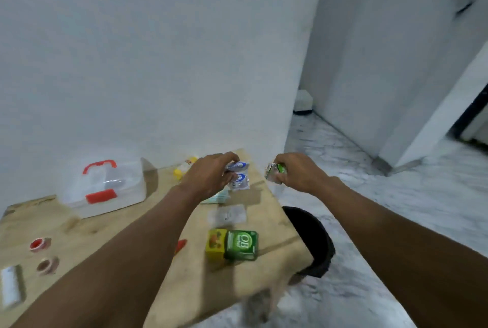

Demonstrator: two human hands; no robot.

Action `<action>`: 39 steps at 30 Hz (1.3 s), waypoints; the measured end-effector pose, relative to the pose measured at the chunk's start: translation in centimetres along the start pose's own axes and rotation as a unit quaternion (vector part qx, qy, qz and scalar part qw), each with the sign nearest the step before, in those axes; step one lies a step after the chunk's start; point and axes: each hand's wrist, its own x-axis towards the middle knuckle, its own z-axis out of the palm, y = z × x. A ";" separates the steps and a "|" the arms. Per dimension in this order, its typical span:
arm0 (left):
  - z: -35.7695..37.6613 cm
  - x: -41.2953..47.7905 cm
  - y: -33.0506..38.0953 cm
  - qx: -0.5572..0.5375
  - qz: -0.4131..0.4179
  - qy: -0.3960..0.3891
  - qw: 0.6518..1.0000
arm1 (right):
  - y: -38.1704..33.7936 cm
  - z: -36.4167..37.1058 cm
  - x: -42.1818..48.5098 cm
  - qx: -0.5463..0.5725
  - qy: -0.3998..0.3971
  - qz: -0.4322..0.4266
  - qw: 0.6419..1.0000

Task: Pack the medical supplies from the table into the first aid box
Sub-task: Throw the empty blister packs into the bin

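My left hand (211, 174) grips white sachets with blue print (239, 178) above the table's far right part. My right hand (298, 171) is closed around a small silver and green packet (274, 173), held just past the table's right edge. The first aid box (105, 187), clear plastic with a red handle and red latch, stands shut at the back left of the wooden table (277, 222). On the table lie a green box (241, 245), a yellow box (216, 243), a clear pouch (227, 215), a yellow bottle (184, 167), a red tape roll (38, 244) and a brown tape roll (47, 265).
A black bin (314, 238) stands on the marble floor right of the table. A white wall runs behind the table. A white pack (10, 285) lies at the table's left edge, a small red item (181, 244) shows beside my left forearm, and a flat packet (217, 197) lies under my left hand.
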 end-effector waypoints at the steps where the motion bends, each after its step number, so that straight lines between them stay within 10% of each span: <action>1: 1.5 0.7 2.3 -0.006 0.005 -0.007 1.000 | 2.4 -0.5 -1.6 0.007 0.000 0.019 1.000; 14: 20.3 5.5 20.5 -0.069 -0.010 -0.163 0.984 | 24.9 1.3 -13.5 0.031 -0.087 0.142 0.985; 28: 36.7 14.2 16.3 -0.079 -0.201 -0.258 0.942 | 38.6 11.9 -2.1 0.091 -0.215 0.207 0.950; 39: 54.2 13.3 7.5 -0.024 -0.313 -0.268 0.911 | 44.2 33.9 5.0 0.077 -0.307 0.101 0.943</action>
